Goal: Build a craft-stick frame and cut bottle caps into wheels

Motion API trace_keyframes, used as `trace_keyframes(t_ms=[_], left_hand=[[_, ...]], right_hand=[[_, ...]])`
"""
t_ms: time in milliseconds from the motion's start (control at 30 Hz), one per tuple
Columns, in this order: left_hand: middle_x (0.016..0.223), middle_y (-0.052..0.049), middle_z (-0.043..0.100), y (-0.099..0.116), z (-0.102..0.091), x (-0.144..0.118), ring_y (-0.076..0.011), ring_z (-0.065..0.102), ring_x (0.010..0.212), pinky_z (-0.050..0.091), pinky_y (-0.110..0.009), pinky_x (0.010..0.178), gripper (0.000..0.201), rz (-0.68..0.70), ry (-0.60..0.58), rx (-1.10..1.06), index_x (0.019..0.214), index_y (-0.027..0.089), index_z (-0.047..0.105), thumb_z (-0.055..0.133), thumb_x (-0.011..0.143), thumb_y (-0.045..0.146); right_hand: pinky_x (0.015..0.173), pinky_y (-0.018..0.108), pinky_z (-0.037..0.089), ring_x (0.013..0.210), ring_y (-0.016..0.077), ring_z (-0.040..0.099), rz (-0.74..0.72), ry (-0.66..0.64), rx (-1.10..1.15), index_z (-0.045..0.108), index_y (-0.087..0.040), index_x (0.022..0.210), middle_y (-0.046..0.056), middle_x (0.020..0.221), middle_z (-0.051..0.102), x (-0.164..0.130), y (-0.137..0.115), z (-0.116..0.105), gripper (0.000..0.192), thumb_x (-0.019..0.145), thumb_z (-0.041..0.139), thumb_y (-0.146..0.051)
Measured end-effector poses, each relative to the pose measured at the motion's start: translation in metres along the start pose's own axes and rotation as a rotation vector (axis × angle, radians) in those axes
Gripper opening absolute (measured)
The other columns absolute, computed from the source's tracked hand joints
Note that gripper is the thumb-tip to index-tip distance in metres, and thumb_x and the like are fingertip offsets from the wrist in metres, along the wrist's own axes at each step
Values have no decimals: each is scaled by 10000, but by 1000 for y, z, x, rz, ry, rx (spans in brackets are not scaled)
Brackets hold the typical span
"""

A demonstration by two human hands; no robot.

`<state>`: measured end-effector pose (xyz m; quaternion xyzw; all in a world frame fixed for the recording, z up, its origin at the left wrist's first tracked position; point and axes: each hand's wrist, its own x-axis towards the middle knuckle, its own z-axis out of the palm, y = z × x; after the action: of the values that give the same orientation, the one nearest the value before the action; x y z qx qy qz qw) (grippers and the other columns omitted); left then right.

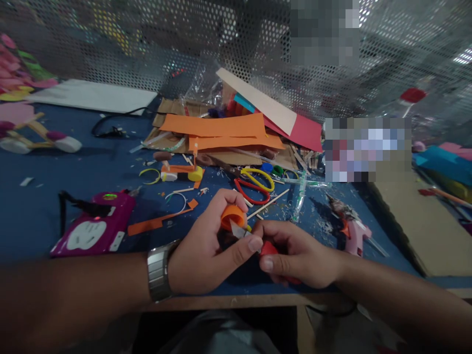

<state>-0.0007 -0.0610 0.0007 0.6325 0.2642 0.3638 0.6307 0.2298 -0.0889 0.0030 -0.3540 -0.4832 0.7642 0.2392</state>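
My left hand (208, 243), a metal watch on its wrist, grips a small orange cap (232, 215) just above the front edge of the blue table (37, 211). My right hand (295, 253) is closed on a red-handled cutter (268, 248). The cutter's grey blade (238, 229) rests against the cap's lower side. The two hands touch at the thumbs. Most of the cutter's handle is hidden inside my right fist.
Scissors with red and yellow handles (256, 186) lie just beyond my hands. Orange paper sheets (217, 130) on cardboard are piled at the back. A pink glue gun (352, 228) lies right, a magenta device (96, 223) left. Sticks, rings and scraps litter the cloth.
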Motion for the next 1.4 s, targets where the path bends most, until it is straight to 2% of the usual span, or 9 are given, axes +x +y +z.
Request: trace_keyframes(t_ms=[100, 233, 500, 833, 1400], left_hand=[[819, 64, 478, 0, -1, 1, -106, 425, 622, 372, -231, 549, 345, 19, 7, 51, 1233, 267, 474, 711, 1065, 452], [806, 71, 486, 0, -2, 3, -90, 415, 622, 371, -211, 554, 291, 73, -12, 67, 1168, 256, 493, 721, 1065, 406], [831, 70, 500, 4, -1, 2, -73, 424, 625, 379, -209, 560, 337, 112, -5, 77, 1111, 230, 509, 793, 1014, 383], [781, 89, 487, 3, 0, 5, -70, 391, 588, 345, -209, 532, 422, 60, 73, 12, 1060, 236, 501, 888, 917, 322], [758, 75, 468, 6, -2, 5, -130, 436, 665, 386, -270, 636, 305, 97, -6, 196, 1066, 239, 516, 776, 989, 378]], right_hand=[[418, 132, 384, 438, 46, 475, -4, -4, -19, 599, -191, 1003, -92, 612, 561, 0, 0, -1, 450, 944, 867, -548], [418, 132, 376, 449, 45, 469, -24, -4, -31, 598, -189, 983, -82, 630, 567, 0, 1, -1, 444, 948, 863, -544], [427, 141, 370, 477, 51, 474, -52, -29, -42, 581, -195, 944, -85, 646, 541, -2, -3, 1, 447, 942, 870, -537], [417, 125, 364, 469, 43, 468, -78, -30, -54, 593, -191, 958, -76, 660, 558, -3, -1, -2, 401, 984, 833, -512], [421, 150, 356, 470, 53, 450, -79, -35, -62, 578, -198, 922, -88, 655, 502, -3, 2, 0, 419, 988, 816, -536]])
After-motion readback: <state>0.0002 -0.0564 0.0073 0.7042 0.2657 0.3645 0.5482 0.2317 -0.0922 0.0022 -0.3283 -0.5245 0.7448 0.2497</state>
